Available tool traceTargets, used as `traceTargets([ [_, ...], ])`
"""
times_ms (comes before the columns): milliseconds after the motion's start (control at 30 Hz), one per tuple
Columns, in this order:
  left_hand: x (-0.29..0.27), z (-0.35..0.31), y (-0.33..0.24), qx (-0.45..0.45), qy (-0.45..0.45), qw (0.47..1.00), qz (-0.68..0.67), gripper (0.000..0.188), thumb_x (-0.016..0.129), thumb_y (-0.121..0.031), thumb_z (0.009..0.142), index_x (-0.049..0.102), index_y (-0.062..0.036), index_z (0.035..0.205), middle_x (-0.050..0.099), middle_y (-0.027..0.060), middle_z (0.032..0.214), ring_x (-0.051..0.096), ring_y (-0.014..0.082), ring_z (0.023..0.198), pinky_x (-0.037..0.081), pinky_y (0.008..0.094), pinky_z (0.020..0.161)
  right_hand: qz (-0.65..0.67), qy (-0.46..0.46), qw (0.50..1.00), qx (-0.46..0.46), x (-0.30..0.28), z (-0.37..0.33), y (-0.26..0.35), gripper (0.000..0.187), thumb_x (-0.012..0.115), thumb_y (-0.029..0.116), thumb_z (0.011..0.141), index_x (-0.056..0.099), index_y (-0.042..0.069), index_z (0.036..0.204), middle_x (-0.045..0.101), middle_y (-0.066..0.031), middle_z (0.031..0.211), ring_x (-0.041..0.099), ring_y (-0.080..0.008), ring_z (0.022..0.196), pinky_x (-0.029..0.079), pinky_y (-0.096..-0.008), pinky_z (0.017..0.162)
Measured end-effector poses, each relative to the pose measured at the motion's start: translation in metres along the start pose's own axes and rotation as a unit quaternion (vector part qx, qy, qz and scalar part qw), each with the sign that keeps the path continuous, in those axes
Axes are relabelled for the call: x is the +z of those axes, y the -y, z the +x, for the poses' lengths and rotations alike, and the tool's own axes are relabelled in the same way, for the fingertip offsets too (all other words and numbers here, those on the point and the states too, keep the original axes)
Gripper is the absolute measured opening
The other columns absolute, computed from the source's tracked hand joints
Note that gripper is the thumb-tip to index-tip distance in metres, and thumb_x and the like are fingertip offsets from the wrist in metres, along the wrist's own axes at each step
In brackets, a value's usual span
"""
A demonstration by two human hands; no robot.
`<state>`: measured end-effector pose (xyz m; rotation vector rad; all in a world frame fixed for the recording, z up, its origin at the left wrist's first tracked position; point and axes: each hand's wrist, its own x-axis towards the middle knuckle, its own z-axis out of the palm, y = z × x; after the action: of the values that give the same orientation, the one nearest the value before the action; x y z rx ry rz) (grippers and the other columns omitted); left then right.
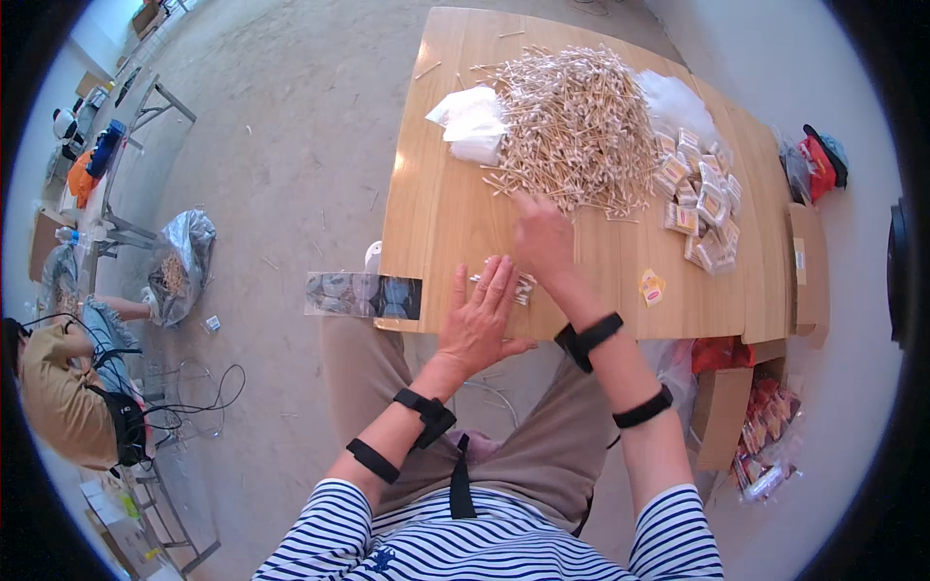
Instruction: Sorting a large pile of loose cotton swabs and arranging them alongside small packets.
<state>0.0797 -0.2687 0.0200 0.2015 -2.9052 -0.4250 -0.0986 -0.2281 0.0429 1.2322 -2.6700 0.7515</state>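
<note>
A large heap of cotton swabs point(581, 126) covers the far middle of the wooden table point(436, 213). At the near edge, my left hand point(480, 310) lies with its fingers stretched out and the thumb apart, touching a small row of cotton swabs point(524, 289). My right hand point(542, 237) is at the near edge of the heap, its fingers bent in; what they hold, if anything, is too small to tell. Between the hands and the packs lies a small yellow and white card point(652, 288).
Small packed boxes of swabs point(712, 198) are piled at the right. White plastic bags point(472, 121) lie left of the heap. A clear film sheet point(363, 295) overhangs the near left edge. Cardboard boxes point(725, 416) stand at the lower right. Another person point(68, 397) sits at far left.
</note>
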Motion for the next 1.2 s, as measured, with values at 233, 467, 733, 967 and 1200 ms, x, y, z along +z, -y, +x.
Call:
traceTargets([
  [233, -0.002, 0.003, -0.003, 0.0, -0.001, 1.0, -0.012, 0.118, 0.07, -0.072, 0.069, 0.033, 0.001, 0.154, 0.03, 0.0127, 0.163, 0.026, 0.0264, 0.152, 0.012, 0.0593, 0.122, -0.111, 0.028, 0.993, 0.013, 0.012, 0.021, 0.0, 0.017, 0.059, 0.009, 0.087, 0.065, 0.008, 0.102, 0.068, -0.0141, 0.101, 0.072, -0.0342, 0.088, 0.058, -0.0446, 0.072],
  [467, -0.002, 0.002, -0.001, 0.004, -0.003, 1.0, -0.012, 0.118, 0.069, -0.073, 0.069, 0.035, 0.0027, 0.153, 0.031, 0.0156, 0.162, 0.026, 0.0273, 0.152, 0.011, 0.0599, 0.122, -0.143, -0.001, 0.99, -0.001, -0.008, -0.002, -0.036, 0.006, 0.064, 0.006, 0.081, 0.067, 0.008, 0.086, 0.065, -0.0144, 0.094, 0.07, -0.034, 0.078, 0.057, -0.044, 0.065],
  [733, 0.001, 0.002, -0.002, 0.003, -0.004, 1.0, -0.007, 0.117, 0.069, -0.073, 0.07, 0.035, 0.0024, 0.153, 0.03, 0.0154, 0.162, 0.026, 0.028, 0.152, 0.011, 0.0603, 0.122, -0.032, -0.063, 0.997, 0.021, -0.034, -0.01, -0.046, 0.004, 0.066, 0.009, 0.082, 0.069, 0.007, 0.081, 0.064, -0.0157, 0.091, 0.067, -0.035, 0.082, 0.053, -0.045, 0.072],
  [967, -0.001, 0.002, -0.002, 0.005, -0.004, 1.0, 0.0, 0.116, 0.066, -0.075, 0.072, 0.034, 0.0021, 0.153, 0.031, 0.0153, 0.161, 0.026, 0.0285, 0.152, 0.012, 0.0604, 0.122, 0.136, 0.042, 0.989, 0.024, -0.021, -0.025, -0.055, 0.008, 0.065, 0.011, 0.084, 0.07, 0.005, 0.084, 0.068, -0.0155, 0.086, 0.066, -0.0344, 0.085, 0.051, -0.0449, 0.076],
  [1200, 0.0, 0.0, -0.001, 0.004, -0.006, 1.0, 0.011, 0.117, 0.065, -0.076, 0.072, 0.034, 0.0023, 0.153, 0.031, 0.0155, 0.161, 0.026, 0.0286, 0.152, 0.012, 0.0598, 0.122, 0.082, 0.019, 0.993, 0.082, -0.037, -0.026, -0.065, 0.012, 0.063, 0.014, 0.085, 0.069, 0.004, 0.083, 0.067, -0.0169, 0.087, 0.066, -0.0356, 0.087, 0.051, -0.0466, 0.076],
])
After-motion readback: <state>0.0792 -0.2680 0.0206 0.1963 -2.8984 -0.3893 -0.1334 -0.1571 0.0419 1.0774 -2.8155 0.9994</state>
